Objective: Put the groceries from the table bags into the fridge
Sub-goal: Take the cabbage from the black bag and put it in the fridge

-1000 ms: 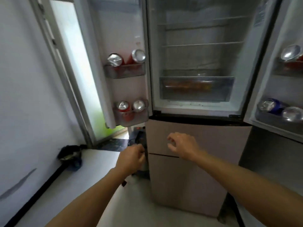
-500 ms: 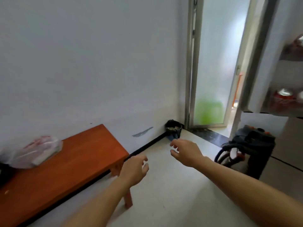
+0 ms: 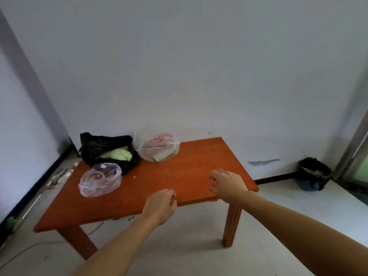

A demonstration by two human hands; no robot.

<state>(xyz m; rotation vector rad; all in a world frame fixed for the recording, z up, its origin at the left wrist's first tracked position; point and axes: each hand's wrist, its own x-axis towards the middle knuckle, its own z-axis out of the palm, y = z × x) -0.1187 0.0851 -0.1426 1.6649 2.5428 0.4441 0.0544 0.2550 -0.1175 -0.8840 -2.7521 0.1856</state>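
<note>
1. Left hand (image 3: 160,206) low over the near edge of the table (image 3: 189,166), back upward, fingers loosely curled, nothing held.
2. Right hand (image 3: 228,185) further forward and to the right, above the tabletop near its right corner. Fingers bent and a little spread, likewise empty. Cannot tell whether either hand touches the wood.
3. Both forearms bare, reaching in from the bottom of the view.
4. Low orange-brown wooden table against a pale wall, two front legs in sight.
5. Groceries all on the far left part of the tabletop, in three bags, well apart from both hands.
6. Nearest of the three: clear plastic bag (image 3: 99,180), something dark red inside, just beside the black bag.
7. Behind it, black plastic bag (image 3: 103,144), mouth open, pale green vegetables (image 3: 119,154) showing inside.
8. Right of that and close against it, whitish translucent bag (image 3: 159,148) with red print, back by the wall. Contents pale, a bit of green low down, too blurred to name.
9. Small pale crumb (image 3: 134,177) on the bare wood, near the black bag.
10. Further out:
   - grey smear (image 3: 262,162) on the wall to the right of the table;
   - black-lined bin (image 3: 312,174) on the floor in the corner, beside a metal door frame (image 3: 354,148);
   - thin cable (image 3: 95,230) on the floor under the table;
   - scraps of paper (image 3: 61,175) on the floor at the left, by the dark skirting.
</note>
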